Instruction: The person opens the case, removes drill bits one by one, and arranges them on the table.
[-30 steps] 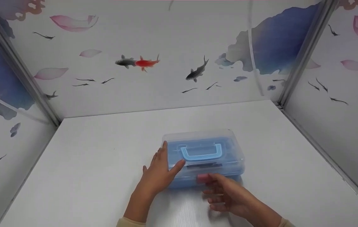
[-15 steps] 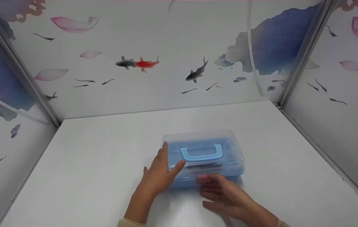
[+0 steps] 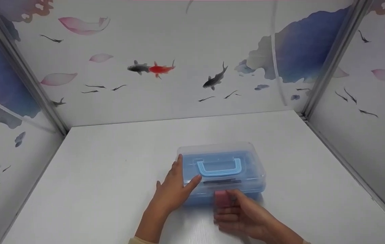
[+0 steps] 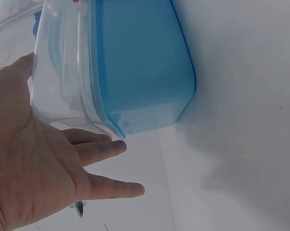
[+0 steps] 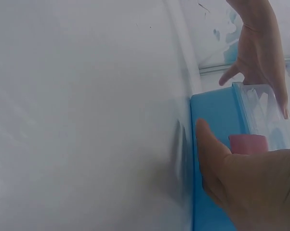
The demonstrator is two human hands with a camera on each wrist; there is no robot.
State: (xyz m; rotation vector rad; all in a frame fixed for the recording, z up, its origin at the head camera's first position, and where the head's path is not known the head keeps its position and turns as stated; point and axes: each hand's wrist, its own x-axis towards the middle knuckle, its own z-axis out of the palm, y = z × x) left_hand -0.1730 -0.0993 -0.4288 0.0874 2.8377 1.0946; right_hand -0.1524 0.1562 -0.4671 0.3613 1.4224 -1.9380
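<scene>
A plastic storage box with a clear lid and a blue base stands on the white table. A light blue carrying handle lies folded on the lid, and a pink latch sits at mid-front. My left hand rests against the lid's left side, fingers spread, with the thumb over its front left corner. At the front, my right hand has its thumb right at the latch's right edge; the other fingers extend loosely below it. The right wrist view shows the latch partly behind the hand.
White panels printed with fish and petals enclose the table at the back and both sides. Metal posts stand at the back corners. Thin dark items show through the lid near its front.
The pink latch shows more of its face and hangs lower over the box's front. My right thumb has shifted slightly to the latch's right edge. The left hand stays on the box.
</scene>
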